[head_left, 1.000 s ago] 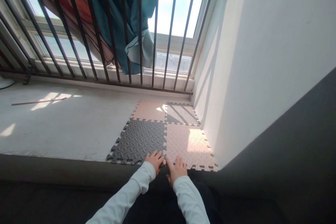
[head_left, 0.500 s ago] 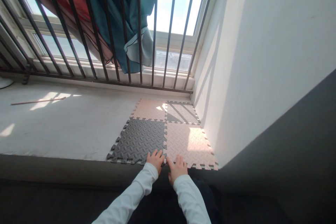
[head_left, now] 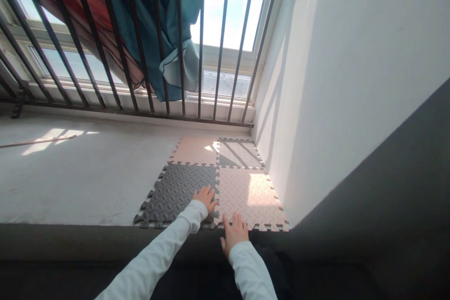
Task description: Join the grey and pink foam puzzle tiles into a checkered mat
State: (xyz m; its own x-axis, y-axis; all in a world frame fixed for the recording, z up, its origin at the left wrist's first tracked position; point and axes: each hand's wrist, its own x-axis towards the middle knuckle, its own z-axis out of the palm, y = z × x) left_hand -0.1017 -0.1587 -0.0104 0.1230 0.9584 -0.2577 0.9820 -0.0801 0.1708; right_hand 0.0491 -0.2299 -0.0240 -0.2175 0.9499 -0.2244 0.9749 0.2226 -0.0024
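Two dark grey and two pale pink foam mat tiles with toothed edges lie together on the ledge, against the right wall. My left hand [head_left: 206,198] rests flat with fingers spread on the front dark tile [head_left: 179,192], near its seam with the front pink tile [head_left: 242,192]. At the near edge of that pink tile is my right hand [head_left: 235,232], fingers stretched out over its border. Neither hand grips anything. Behind them lie the other pink tile [head_left: 193,150] and the other grey tile [head_left: 239,154], which is striped by shadow.
The pale ledge [head_left: 87,183] drops off at its front edge. Dark metal railings [head_left: 179,47] stand before the window, with a teal and red curtain [head_left: 147,23] behind them. A thin stick [head_left: 42,140] lies at left. A white wall [head_left: 337,79] rises on the right.
My left hand has moved forward from the front seam onto the dark tile. My right hand stays by the pink tile's near edge. The view has shifted slightly.
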